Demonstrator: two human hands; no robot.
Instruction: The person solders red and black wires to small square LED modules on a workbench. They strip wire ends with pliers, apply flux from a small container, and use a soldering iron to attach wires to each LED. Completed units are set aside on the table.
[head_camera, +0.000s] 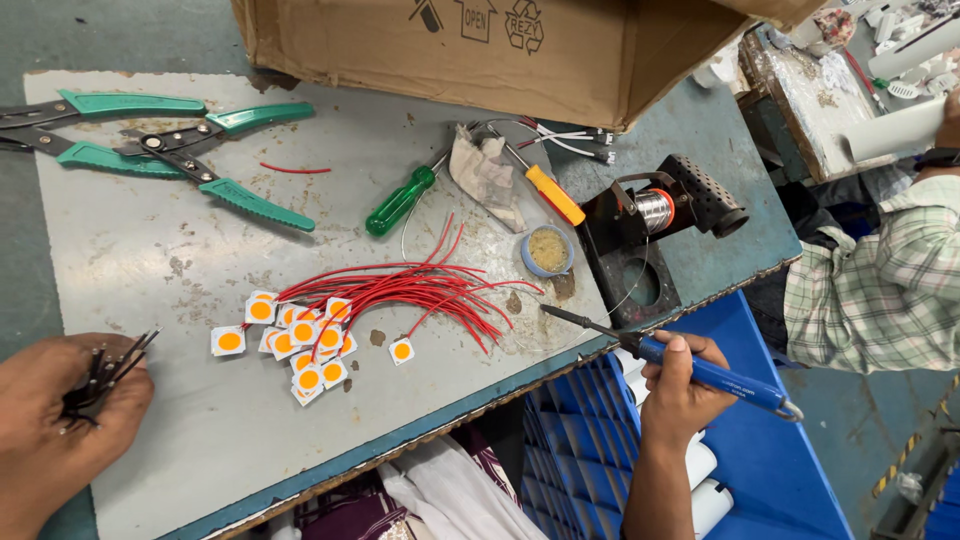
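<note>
While the fingers of the right hand (678, 385) are wrapping closed around the blue plastic handle of a slim soldering iron (690, 362), the dark metal tip is pointing toward the grey worn metal work plate (190, 260), just past that plate's right front edge. The iron is judged light and stiff; the grip is sitting on the insulated handle, well back from the tip, which is probably hot.

The left hand (60, 420), at the plate's front left corner, is curling its fingers around a bundle of short black wires (105, 375) with bare ends fanning upward. These wires are likely thin, springy and prone to slipping, so a full-fist hold suits them.

Near the plate's middle, small white square chips with orange round centres (300, 340) are lying clustered, with thin red wires (420, 285) trailing from them; they look light and fragile. At the plate's rear left, green-handled pliers (190, 150) are resting. Just off its right edge, a black solder-spool stand (660, 210) is standing.
</note>
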